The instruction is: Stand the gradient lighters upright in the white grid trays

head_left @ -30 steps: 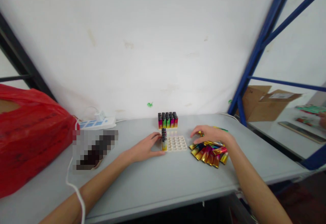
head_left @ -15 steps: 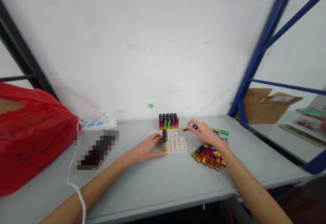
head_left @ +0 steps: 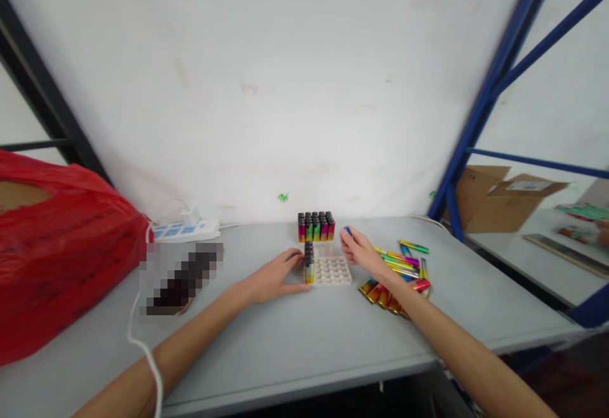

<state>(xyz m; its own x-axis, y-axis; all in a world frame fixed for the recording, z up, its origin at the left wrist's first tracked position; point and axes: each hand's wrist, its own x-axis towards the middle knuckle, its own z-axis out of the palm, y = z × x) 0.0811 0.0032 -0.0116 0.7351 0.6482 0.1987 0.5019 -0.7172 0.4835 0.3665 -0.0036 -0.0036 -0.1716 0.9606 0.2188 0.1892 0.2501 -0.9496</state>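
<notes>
My left hand [head_left: 273,276] spans the left end of a white tray [head_left: 334,272] with rows of round holes, thumb at the front and fingers at the back. Inside its left end stands a row of black-topped shiny tubes [head_left: 309,264], yellow and silver low down. Right of the tray and raised, my right hand [head_left: 359,250] is closed around a metallic tube [head_left: 347,231]; only its blue end shows. Below and right of that hand lies a pile of loose shiny gradient tubes [head_left: 399,266], partly hidden by my forearm.
Behind the tray stands a block of black-topped pink, green and yellow tubes [head_left: 316,226]. On the left are a red plastic bag [head_left: 71,253], a white power strip [head_left: 185,231] with its cable, and a blurred-out dark object [head_left: 185,278]. A cardboard box [head_left: 504,202] sits beyond the blue frame [head_left: 480,113].
My right hand has drawn left and slightly down toward the tray, turning the tube so it is mostly hidden in the fingers. My left hand has stayed at the tray.
</notes>
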